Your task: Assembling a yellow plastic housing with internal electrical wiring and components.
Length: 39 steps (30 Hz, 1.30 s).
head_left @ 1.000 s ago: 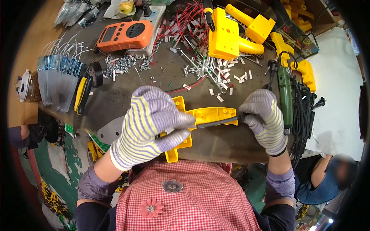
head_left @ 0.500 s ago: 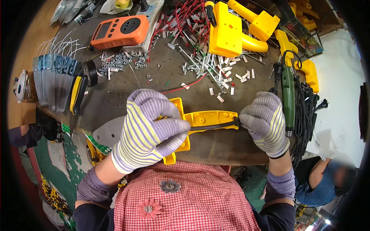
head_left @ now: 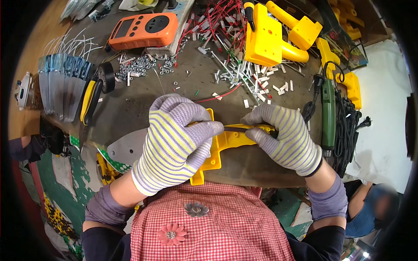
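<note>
A yellow plastic housing half (head_left: 235, 140) lies inner side up near the bench's front edge. Along its handle runs a short stretch of black cable (head_left: 235, 129). My left hand (head_left: 176, 139), in a striped knit glove, covers the wide end of the housing and pinches the cable between thumb and forefinger. Farther along the handle, my right hand (head_left: 287, 137), gloved alike, has its thumb and forefinger closed at the cable. The part between those fingertips is mostly hidden. From under my left hand a grey flat plate (head_left: 126, 148) with holes sticks out to the left.
Nuts (head_left: 135, 67) and screws (head_left: 224, 65) lie loose beyond my hands, with red wires (head_left: 211, 30) behind. An orange meter (head_left: 143, 30) and yellow housings (head_left: 263, 39) stand at the back. Yellow-handled pliers (head_left: 89, 102) lie left; a green power screwdriver (head_left: 328, 113) is right, beside black cables (head_left: 344, 130).
My right hand has slid left along the handle, from its far end toward my left hand. The left hand still pinches the cable. The whole view has shifted slightly.
</note>
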### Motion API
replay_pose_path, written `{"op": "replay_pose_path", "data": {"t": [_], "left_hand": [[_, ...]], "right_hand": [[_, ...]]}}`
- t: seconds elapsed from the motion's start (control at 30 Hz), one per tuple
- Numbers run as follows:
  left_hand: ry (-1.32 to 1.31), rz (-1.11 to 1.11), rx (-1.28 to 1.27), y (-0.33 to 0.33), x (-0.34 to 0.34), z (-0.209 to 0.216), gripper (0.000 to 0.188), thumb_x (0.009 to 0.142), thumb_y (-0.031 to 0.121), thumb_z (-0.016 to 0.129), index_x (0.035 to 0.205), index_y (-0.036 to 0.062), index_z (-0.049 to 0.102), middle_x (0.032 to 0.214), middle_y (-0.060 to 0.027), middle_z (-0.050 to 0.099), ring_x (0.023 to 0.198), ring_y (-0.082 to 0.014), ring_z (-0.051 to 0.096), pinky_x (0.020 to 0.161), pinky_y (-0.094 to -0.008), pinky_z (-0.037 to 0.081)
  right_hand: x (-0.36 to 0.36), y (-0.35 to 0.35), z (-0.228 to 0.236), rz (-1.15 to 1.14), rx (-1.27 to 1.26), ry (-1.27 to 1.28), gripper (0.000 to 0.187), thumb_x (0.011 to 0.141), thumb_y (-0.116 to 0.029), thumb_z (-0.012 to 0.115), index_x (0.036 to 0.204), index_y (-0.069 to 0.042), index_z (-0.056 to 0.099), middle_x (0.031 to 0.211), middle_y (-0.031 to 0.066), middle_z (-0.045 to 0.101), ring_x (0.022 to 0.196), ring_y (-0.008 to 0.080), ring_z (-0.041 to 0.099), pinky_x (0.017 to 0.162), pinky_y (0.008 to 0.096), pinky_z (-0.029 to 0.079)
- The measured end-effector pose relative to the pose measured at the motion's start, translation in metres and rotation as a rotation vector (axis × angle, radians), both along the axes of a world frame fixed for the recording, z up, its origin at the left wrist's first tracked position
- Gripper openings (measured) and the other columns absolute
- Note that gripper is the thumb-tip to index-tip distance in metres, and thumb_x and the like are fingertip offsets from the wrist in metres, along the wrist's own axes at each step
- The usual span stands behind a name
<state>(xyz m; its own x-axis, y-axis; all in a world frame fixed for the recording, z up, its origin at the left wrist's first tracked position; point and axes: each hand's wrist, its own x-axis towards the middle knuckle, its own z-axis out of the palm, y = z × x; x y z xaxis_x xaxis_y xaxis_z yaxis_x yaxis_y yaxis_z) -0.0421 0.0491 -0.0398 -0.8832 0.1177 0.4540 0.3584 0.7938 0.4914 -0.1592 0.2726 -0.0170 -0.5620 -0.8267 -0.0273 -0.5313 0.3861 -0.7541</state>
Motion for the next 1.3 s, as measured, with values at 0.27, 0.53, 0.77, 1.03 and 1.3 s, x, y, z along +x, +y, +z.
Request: {"op": "replay_pose_path", "data": {"t": [0.27,0.53,0.77,1.03,1.3], "left_hand": [[-0.067,-0.069,-0.052,0.000,-0.001,0.009,0.023,0.063,0.021,0.075,0.085,0.0168,0.074,0.086,0.0001,0.062,0.087,-0.0264,0.057,0.089,-0.0510,0.039],[-0.070,-0.079,-0.110,0.001,-0.003,0.006,0.021,0.060,0.027,0.078,0.079,0.0196,0.075,0.085,0.0033,0.064,0.092,-0.0263,0.057,0.090,-0.0531,0.037],[-0.054,-0.003,-0.088,0.005,0.002,0.010,0.014,0.064,0.022,0.075,0.078,0.0206,0.074,0.095,0.0007,0.063,0.096,-0.0257,0.057,0.092,-0.0518,0.040],[-0.030,0.004,-0.403,0.003,0.032,0.002,0.039,0.070,0.036,0.076,0.108,0.0338,0.072,0.137,-0.0078,0.055,0.118,-0.0338,0.051,0.099,-0.0541,0.040],[-0.062,-0.032,-0.322,-0.009,0.034,-0.010,0.050,0.075,0.068,0.067,0.109,0.0331,0.075,0.154,-0.0219,0.033,0.132,-0.0496,0.039,0.107,-0.0573,0.035]], "right_hand": [[-0.008,-0.008,-0.002,0.002,0.125,-0.083,0.020,0.085,-0.012,0.068,0.102,-0.001,0.065,0.089,0.0181,0.068,0.084,0.0365,0.068,0.074,0.0399,0.054],[-0.002,-0.015,-0.010,0.081,0.035,0.079,0.018,0.086,-0.014,0.067,0.101,-0.004,0.067,0.079,0.0175,0.067,0.075,0.0393,0.065,0.067,0.0447,0.053],[0.007,-0.014,-0.014,0.013,-0.020,0.228,0.015,0.086,-0.014,0.066,0.098,-0.005,0.068,0.079,0.0165,0.068,0.072,0.0373,0.066,0.063,0.0447,0.053],[0.014,-0.010,-0.014,-0.023,-0.042,0.126,0.011,0.086,-0.013,0.066,0.094,-0.006,0.068,0.078,0.0156,0.068,0.071,0.0371,0.066,0.063,0.0439,0.054],[0.013,-0.015,0.004,0.011,0.021,0.289,0.021,0.085,-0.017,0.067,0.103,-0.005,0.067,0.088,0.0145,0.067,0.086,0.0358,0.066,0.074,0.0423,0.053]]}}
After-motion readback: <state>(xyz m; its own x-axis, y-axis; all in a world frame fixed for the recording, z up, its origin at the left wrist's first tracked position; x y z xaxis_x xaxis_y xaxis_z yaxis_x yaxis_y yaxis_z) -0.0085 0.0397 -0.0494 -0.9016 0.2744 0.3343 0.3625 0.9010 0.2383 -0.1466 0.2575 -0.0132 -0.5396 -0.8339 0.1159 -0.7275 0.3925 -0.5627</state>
